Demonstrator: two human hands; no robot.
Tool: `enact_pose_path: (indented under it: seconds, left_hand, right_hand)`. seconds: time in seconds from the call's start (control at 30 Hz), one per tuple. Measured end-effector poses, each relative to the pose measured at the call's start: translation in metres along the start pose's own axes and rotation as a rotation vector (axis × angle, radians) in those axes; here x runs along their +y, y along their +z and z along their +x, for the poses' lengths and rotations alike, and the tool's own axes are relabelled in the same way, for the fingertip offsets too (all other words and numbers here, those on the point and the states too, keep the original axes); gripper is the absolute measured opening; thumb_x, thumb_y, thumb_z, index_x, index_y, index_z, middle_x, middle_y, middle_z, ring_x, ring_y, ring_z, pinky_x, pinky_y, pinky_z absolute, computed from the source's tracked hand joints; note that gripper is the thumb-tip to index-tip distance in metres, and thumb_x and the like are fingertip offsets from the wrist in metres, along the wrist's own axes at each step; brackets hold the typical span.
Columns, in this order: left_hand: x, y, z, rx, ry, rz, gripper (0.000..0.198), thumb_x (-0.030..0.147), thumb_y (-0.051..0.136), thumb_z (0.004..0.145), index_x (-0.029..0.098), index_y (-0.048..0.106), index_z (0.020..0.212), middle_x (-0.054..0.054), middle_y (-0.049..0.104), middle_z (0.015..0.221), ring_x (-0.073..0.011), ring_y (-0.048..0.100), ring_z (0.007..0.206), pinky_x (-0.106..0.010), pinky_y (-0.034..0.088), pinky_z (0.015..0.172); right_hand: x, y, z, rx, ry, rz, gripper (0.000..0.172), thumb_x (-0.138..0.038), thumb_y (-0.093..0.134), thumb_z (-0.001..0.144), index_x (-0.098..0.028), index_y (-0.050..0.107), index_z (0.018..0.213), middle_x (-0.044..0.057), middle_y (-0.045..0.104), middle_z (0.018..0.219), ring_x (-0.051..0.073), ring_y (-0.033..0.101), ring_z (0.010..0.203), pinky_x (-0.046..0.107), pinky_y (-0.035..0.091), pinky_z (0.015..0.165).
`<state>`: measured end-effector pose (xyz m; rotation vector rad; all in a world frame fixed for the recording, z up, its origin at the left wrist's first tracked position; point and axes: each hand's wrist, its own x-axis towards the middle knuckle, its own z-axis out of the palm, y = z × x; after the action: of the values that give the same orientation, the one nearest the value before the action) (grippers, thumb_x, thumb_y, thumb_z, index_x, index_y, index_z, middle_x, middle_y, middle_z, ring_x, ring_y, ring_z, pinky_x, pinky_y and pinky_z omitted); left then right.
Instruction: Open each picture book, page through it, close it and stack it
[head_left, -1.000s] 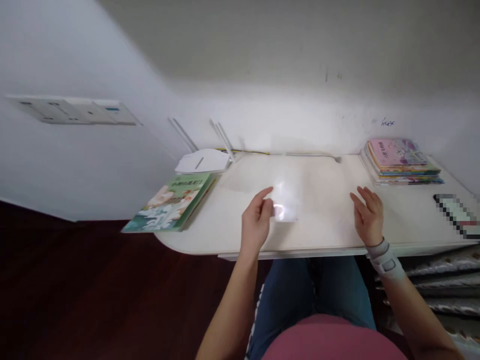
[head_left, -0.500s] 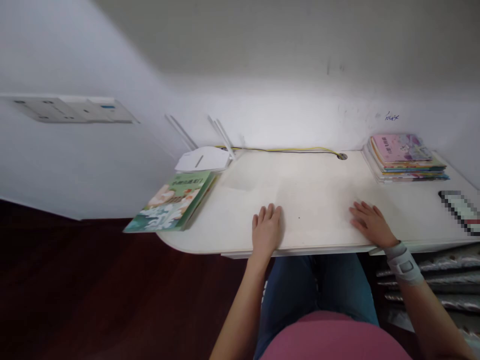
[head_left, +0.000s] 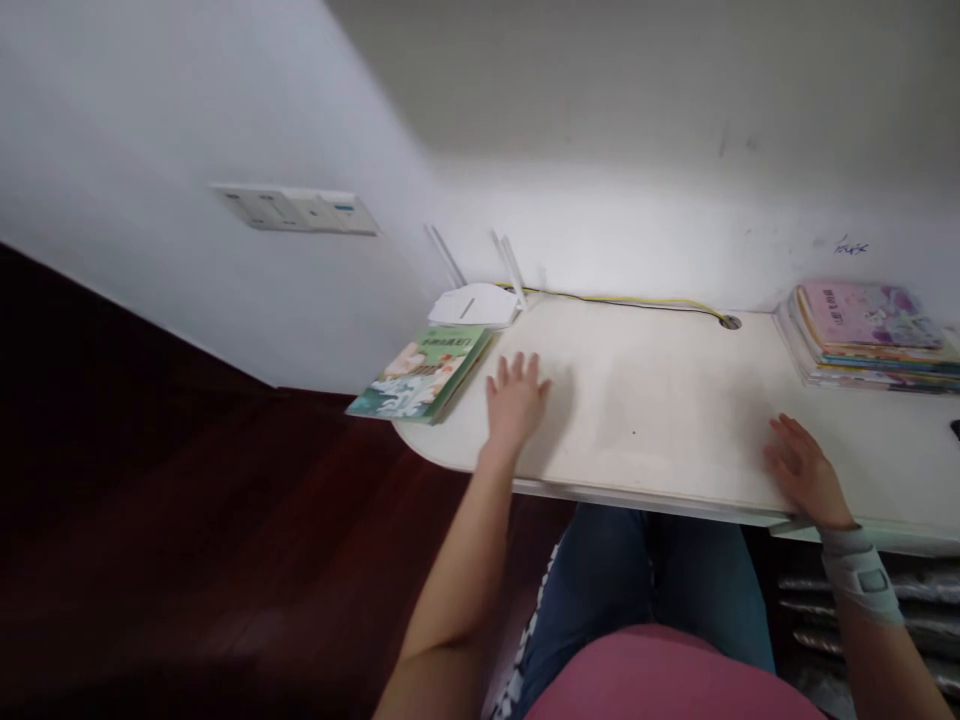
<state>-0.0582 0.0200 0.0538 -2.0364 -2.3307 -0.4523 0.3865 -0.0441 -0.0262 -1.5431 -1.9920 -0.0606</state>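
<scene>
My left hand (head_left: 514, 400) is stretched over the white desk (head_left: 660, 400), fingers spread and empty, a short way right of a green picture book (head_left: 420, 375) that overhangs the desk's left end. My right hand (head_left: 804, 468) lies flat near the desk's front edge, fingers apart, holding nothing. A grey band wraps that wrist.
A white router (head_left: 474, 303) with antennas stands behind the green book by the wall. A yellow and black cable (head_left: 630, 299) runs along the back edge to a hole. A stack of colourful books (head_left: 870, 333) sits at the far right. Dark wooden floor lies to the left.
My left hand has moved left and forward toward the green book. The view has swung left. My right hand stays flat near the front edge.
</scene>
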Motion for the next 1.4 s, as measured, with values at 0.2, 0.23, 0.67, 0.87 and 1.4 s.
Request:
enact_pose_path:
  seconds: [0.2,0.23,0.67,0.87,1.4]
  left_hand:
    - [-0.101,-0.02,0.052,-0.056,-0.361,0.129,0.061,0.041,0.041,0.09,0.01,0.035,0.142,-0.032,0.035,0.144,-0.0473,0.034,0.131,-0.068,0.03,0.096]
    - [-0.11,-0.016,0.052,-0.093,-0.374,0.148,0.063,0.043,0.043,0.089,0.009,0.035,0.141,-0.033,0.035,0.144,-0.0481,0.034,0.131,-0.067,0.03,0.095]
    - [-0.096,-0.073,0.02,-0.029,-0.423,0.182,0.036,0.029,0.035,0.09,0.011,0.058,0.111,-0.024,0.067,0.099,-0.0365,0.065,0.093,-0.048,0.048,0.076]
    - [-0.021,-0.088,0.01,0.291,-0.217,-0.681,0.034,0.037,0.049,0.083,0.02,0.055,0.113,-0.006,0.068,0.094,-0.0233,0.065,0.081,-0.038,0.052,0.072]
    - [0.133,0.052,-0.022,-0.444,-0.037,-1.492,0.055,0.05,0.058,0.078,0.02,0.053,0.124,-0.007,0.069,0.105,-0.0241,0.063,0.098,-0.038,0.048,0.087]
  right_hand:
    - [-0.006,0.004,-0.001,-0.178,-0.182,-0.186,0.043,-0.044,0.043,0.093,-0.025,0.055,0.13,0.009,0.052,0.139,0.031,0.043,0.132,0.054,0.039,0.103]
    - [-0.007,0.004,-0.001,-0.185,-0.187,-0.208,0.042,-0.044,0.042,0.093,-0.025,0.056,0.128,0.008,0.054,0.138,0.03,0.045,0.13,0.054,0.039,0.102]
    - [-0.01,0.004,0.0,-0.194,-0.208,-0.262,0.042,-0.044,0.04,0.094,-0.024,0.058,0.126,0.008,0.055,0.137,0.03,0.047,0.128,0.051,0.039,0.101]
    - [-0.016,0.0,0.002,-0.198,-0.184,-0.257,0.041,-0.043,0.041,0.094,-0.023,0.058,0.126,0.008,0.055,0.137,0.029,0.047,0.128,0.05,0.039,0.101]
    - [-0.021,-0.005,0.005,-0.243,-0.167,-0.26,0.042,-0.042,0.041,0.095,-0.023,0.057,0.127,0.008,0.053,0.139,0.029,0.045,0.13,0.049,0.037,0.103]
